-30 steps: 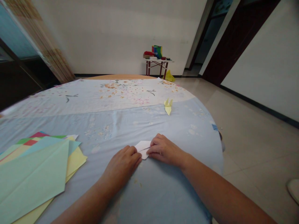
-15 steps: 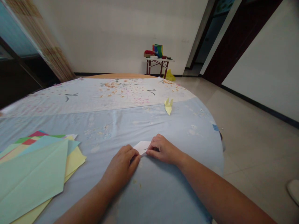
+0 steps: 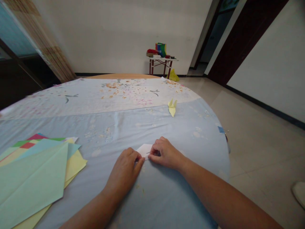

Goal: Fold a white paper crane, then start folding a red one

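A small folded piece of white paper lies on the blue cloth between my hands, its left and right ends covered by fingers. My left hand is closed on its near left edge, thumb pointing toward the paper's lower corner. Thumb and fingers of my right hand pinch the right side. A short dark line shows on the paper by the right fingertips. Farther off, a pale yellow folded paper figure with two upright points rests on the cloth.
A stack of coloured paper sheets lies at the left. Blue and white floral cloths cover the round table, with a blue clip at its right edge. Against the wall, a small side table holds several items, a yellow bag beside it.
My left thumb has shifted slightly right along the paper's near edge. The right hand keeps its pinch, its fingertips a little lower. The camera view has moved slightly.
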`<state>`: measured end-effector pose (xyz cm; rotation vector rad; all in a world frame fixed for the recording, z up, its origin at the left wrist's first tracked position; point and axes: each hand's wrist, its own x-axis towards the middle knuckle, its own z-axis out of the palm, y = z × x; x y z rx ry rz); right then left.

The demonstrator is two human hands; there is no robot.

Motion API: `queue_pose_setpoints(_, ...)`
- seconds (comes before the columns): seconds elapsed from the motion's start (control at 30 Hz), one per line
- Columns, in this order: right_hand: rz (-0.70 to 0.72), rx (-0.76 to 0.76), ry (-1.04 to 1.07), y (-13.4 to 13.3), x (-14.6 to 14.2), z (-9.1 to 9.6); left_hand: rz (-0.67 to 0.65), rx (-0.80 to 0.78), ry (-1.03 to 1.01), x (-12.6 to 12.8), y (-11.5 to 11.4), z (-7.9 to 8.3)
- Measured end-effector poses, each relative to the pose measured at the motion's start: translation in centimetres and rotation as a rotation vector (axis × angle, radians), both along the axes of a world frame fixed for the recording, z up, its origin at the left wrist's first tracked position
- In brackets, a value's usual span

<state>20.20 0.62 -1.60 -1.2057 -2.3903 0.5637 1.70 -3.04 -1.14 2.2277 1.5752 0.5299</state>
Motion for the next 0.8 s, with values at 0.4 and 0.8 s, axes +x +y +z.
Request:
queue_pose_setpoints(0.4,-0.017,0.009,-0.048,-0.06,-0.29,-0.23,0.026,-0.033,0.018,0.10,0.29,0.17)
queue_pose_setpoints(0.8,-0.139,0.050,-0.068,-0.57,-0.67,-0.33,0.046,0.017,0.097,0.07,0.05,-0.08)
